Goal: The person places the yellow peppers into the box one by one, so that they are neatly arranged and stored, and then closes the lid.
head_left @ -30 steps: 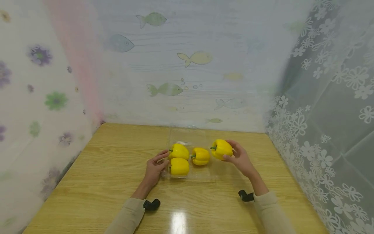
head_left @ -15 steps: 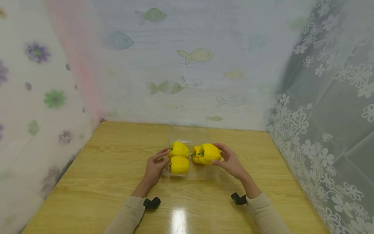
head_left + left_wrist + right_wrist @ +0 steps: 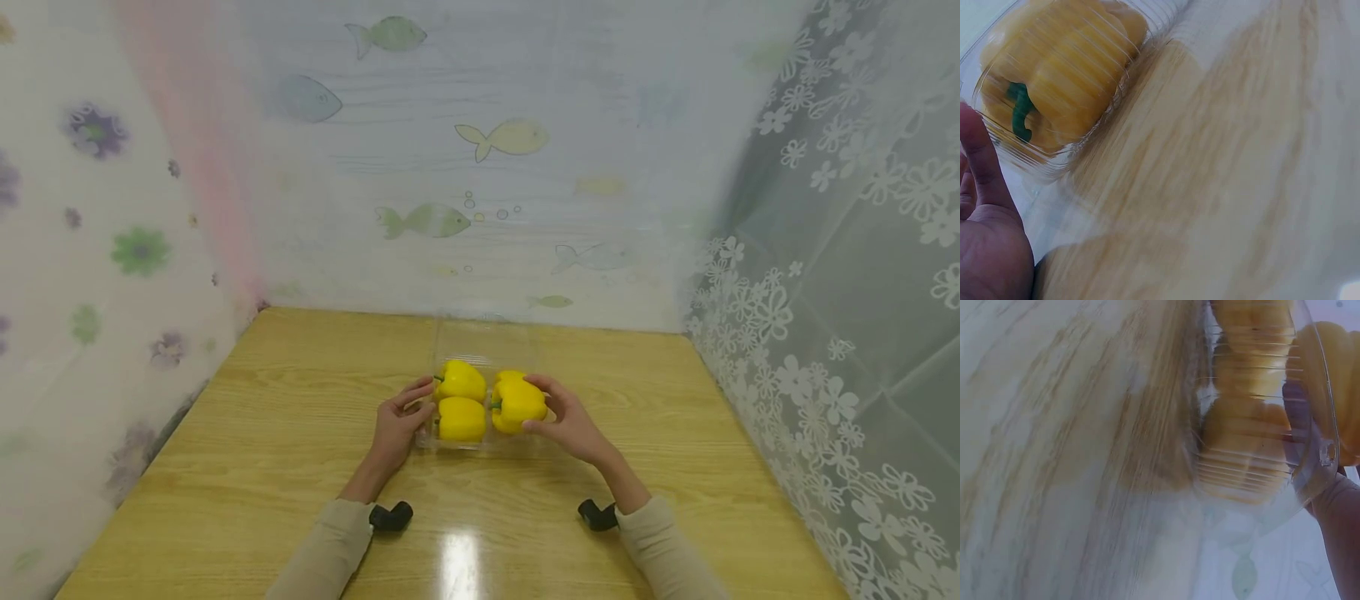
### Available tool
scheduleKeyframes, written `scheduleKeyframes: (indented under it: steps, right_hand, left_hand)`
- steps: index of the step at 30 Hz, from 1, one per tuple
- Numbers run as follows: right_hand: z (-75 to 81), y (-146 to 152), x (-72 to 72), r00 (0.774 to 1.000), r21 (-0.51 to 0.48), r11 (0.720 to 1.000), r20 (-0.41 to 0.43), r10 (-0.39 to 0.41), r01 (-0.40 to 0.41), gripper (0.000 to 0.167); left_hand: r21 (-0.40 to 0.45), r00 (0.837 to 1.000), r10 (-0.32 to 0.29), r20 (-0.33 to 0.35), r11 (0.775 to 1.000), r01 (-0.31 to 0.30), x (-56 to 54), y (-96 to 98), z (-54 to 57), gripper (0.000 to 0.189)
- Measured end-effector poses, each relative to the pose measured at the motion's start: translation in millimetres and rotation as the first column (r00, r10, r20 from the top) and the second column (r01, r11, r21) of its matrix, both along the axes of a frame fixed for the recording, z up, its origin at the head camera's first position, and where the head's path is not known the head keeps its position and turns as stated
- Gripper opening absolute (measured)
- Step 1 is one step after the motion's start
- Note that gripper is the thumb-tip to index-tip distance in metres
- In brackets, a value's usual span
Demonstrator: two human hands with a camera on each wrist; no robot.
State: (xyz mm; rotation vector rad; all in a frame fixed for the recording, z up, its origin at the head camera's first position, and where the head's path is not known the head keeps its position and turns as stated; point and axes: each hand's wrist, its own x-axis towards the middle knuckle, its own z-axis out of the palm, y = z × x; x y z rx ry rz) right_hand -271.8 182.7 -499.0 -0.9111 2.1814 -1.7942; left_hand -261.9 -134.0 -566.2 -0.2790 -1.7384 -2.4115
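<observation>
Holding the yellow pepper (image 3: 521, 403) over the clear container (image 3: 482, 342), right side, your right hand (image 3: 567, 422) curls round its stemless end; your left hand (image 3: 397, 423) lies relaxed at the left rim. Pepper likely light, firm, slick: cup broad sides.

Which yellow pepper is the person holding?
The front right pepper, in the right hand above the box's rim. The two left peppers and the back right one sit down inside, ungripped.

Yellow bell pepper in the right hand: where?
In the head view, the held pepper is over the right side of the clear plastic container, partly hiding another yellow pepper.
</observation>
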Motion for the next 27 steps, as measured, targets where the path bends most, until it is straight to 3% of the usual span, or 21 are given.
scheduleKeyframes:
  steps: [11,27]
  right_hand:
    - [-2.4,-3.7,2.6,0.999,0.051,0.998,-0.004,-0.033,0.034,0.064]
    - [-7.1,-4.9,5.3,0.994,0.162,0.983,-0.079,-0.079,0.091,0.064]
  left_hand:
    - [0.001,1.000,-0.001,0.000,1.000,0.001,-0.7,-0.4,-2.4,0.041]
    - [-0.002,1.000,0.005,0.019,1.000,-0.005,0.9,0.0,0.2,0.041]
